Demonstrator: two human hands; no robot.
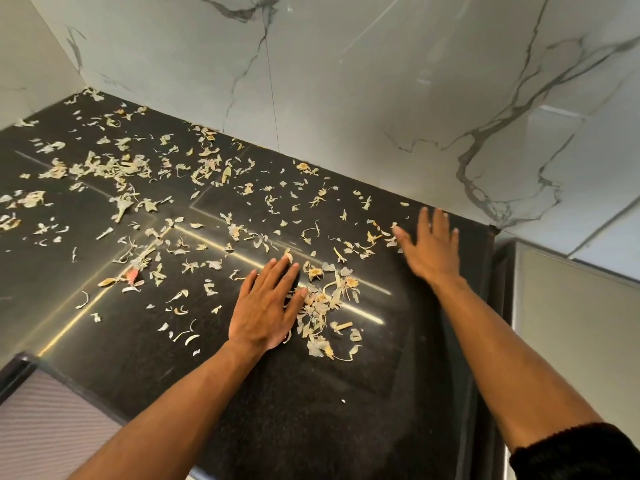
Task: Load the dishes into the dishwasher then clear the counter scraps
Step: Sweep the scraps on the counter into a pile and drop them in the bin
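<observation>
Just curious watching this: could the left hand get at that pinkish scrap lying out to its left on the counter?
Probably yes. The left hand lies flat on the counter, and only small loose peelings lie between it and the pinkish scrap.

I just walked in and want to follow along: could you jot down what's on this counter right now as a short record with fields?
surface: black speckled stone counter, set against a white marble-veined wall
mess: pale dried vegetable peel scraps scattered over most of it, with a thicker heap between the hands
left hand: flat on the counter, fingers straight, beside the heap
right hand: fingers spread, open, near the back right corner
dishes: none in view
</observation>
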